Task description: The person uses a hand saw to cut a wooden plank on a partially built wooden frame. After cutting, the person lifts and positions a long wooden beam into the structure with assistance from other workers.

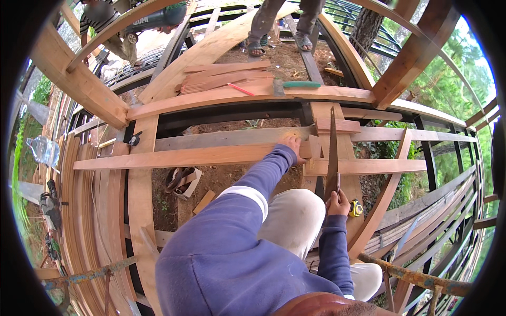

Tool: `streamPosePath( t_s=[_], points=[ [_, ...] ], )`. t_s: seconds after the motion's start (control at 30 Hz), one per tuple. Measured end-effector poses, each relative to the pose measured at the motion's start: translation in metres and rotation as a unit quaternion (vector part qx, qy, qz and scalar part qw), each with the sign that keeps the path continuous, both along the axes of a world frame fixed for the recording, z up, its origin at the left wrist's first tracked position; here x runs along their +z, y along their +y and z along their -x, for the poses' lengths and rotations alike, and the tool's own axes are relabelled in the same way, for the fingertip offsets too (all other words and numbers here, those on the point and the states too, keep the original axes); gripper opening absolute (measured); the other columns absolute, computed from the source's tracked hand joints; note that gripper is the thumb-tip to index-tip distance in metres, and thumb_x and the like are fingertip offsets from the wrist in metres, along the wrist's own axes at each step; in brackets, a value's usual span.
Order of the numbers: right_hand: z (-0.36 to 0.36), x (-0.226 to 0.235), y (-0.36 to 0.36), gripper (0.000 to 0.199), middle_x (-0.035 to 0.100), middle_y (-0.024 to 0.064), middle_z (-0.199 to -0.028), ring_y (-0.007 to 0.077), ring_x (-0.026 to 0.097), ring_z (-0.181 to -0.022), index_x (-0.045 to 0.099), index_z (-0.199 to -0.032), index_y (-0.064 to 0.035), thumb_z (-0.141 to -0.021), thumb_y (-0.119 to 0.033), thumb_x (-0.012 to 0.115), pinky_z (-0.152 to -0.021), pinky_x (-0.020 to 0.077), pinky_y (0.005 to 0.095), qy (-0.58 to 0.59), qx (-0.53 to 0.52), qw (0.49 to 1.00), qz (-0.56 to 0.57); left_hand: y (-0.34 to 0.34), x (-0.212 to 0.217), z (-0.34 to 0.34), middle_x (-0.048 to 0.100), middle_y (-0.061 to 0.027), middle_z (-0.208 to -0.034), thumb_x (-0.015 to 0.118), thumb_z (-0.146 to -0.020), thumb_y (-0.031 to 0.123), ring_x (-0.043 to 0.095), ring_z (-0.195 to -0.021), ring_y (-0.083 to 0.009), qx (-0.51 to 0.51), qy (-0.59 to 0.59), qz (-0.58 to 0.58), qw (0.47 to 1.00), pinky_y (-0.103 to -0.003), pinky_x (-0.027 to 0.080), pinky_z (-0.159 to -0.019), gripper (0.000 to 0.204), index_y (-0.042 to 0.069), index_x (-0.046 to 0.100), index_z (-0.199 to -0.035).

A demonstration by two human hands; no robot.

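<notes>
Right hand grips the handsaw handle (blade upright across the plank); left hand presses flat, steadying the plank. Cutting appears underway; next stroke needs firm bracing.

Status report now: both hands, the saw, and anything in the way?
Left hand pressing the wooden plank. Right hand gripping handsaw, blade up across the plank. Tape measure beside right hand.
</notes>
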State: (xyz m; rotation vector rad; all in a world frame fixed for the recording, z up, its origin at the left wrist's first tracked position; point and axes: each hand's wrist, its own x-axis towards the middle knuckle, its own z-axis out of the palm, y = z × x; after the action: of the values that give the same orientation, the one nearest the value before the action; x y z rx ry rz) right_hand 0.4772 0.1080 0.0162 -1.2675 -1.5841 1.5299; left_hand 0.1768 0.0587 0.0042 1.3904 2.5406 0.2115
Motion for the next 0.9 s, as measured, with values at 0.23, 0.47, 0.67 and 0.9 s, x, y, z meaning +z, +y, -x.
streamPosePath(
  t_s=[0.23, 0.47, 0.67, 0.9],
  points=[
    [0.038, -0.015, 0.012, 0.035, 0.067, 0.0040, -0.073, 0.0083, 0.057, -0.054, 0.066, -0.130, 0.0025, -0.099, -0.012, 0.069, -0.047, 0.0450, 0.0270, -0.019, 0.000, 1.000, -0.007, -0.013, 0.005, -0.016, 0.062, -0.0135, -0.133, 0.078, -0.069, 0.066, 0.057, -0.127, -0.0292, -0.024, -0.039, -0.003, 0.999, -0.043, 0.045, -0.106, 0.089, 0.009, 0.058, -0.133],
    [0.026, -0.033, 0.048, 0.039, 0.077, 0.0120, -0.089, 0.0151, 0.072, -0.073, 0.067, -0.129, 0.0033, -0.095, -0.017, 0.066, -0.066, 0.0562, 0.0310, -0.147, 0.102, 0.980, -0.083, -0.025, -0.007, -0.017, 0.063, -0.0146, -0.129, 0.080, -0.068, 0.057, 0.059, -0.122, -0.0318, -0.044, -0.053, -0.058, 0.996, -0.045, 0.046, -0.103, 0.085, 0.007, 0.058, -0.133],
    [0.018, -0.031, 0.052, 0.036, 0.077, 0.0153, -0.092, 0.0200, 0.075, -0.080, 0.070, -0.126, -0.0041, -0.094, -0.020, 0.066, -0.074, 0.0571, 0.0340, -0.187, 0.118, 0.969, -0.110, -0.023, -0.018, -0.020, 0.063, -0.0138, -0.128, 0.081, -0.067, 0.054, 0.058, -0.122, -0.0308, -0.056, -0.046, -0.057, 0.996, -0.044, 0.046, -0.103, 0.087, 0.009, 0.056, -0.137],
    [0.021, -0.001, 0.036, 0.036, 0.075, 0.0108, -0.086, 0.0152, 0.071, -0.071, 0.070, -0.128, -0.0050, -0.095, -0.019, 0.066, -0.065, 0.0554, 0.0307, -0.192, 0.128, 0.969, -0.086, -0.026, -0.024, -0.022, 0.063, -0.0129, -0.126, 0.082, -0.065, 0.053, 0.058, -0.119, -0.0303, -0.051, -0.035, -0.068, 0.996, -0.044, 0.046, -0.100, 0.085, 0.009, 0.057, -0.134]
  ],
)
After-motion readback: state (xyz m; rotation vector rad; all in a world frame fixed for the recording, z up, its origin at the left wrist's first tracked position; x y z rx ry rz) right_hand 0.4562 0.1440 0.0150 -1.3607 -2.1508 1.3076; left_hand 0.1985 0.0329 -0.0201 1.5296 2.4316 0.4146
